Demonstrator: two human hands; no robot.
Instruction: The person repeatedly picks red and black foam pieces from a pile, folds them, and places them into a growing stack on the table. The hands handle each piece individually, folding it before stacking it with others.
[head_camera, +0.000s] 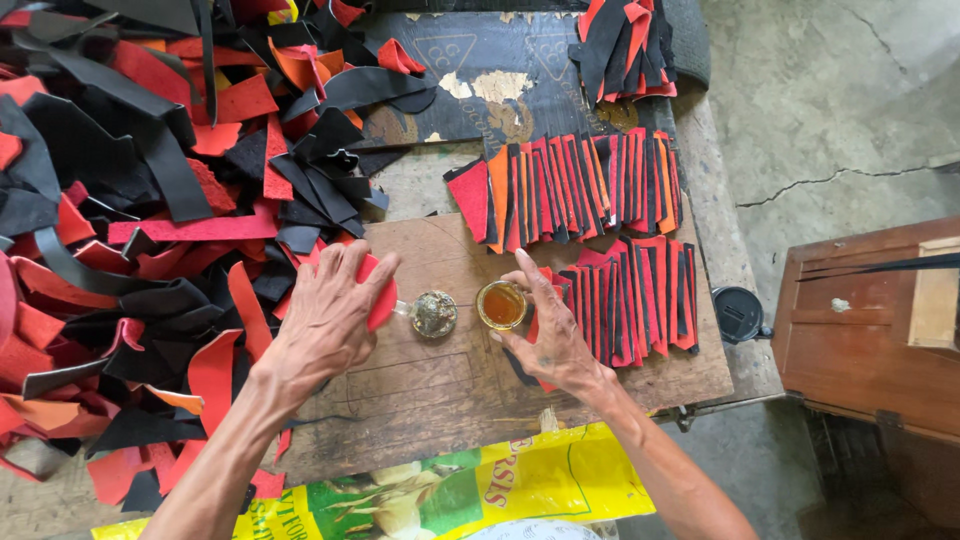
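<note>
Red, rounded and flat, a leather-like piece (381, 292) sits pinched between the thumb and fingers of the left hand (325, 325), held just above the worn brown wooden board (430, 390). Just beside that piece stands a small brush head clotted with yellowish glue (433, 313), its short handle pointing toward the left hand. The right hand (555, 335) curls around a small round tin of amber glue (501, 305), fingertips on its rim, the tin resting on the board close to the brush. Under the right palm lies another red cut piece. Beyond the right hand, two rows of overlapping red, orange and black strips (600, 235) are fanned out across the board. Left of the board rises a big loose heap of red and black offcuts (130, 220). A yellow and green printed plastic sack (460, 495) lies at the board's near edge.
</note>
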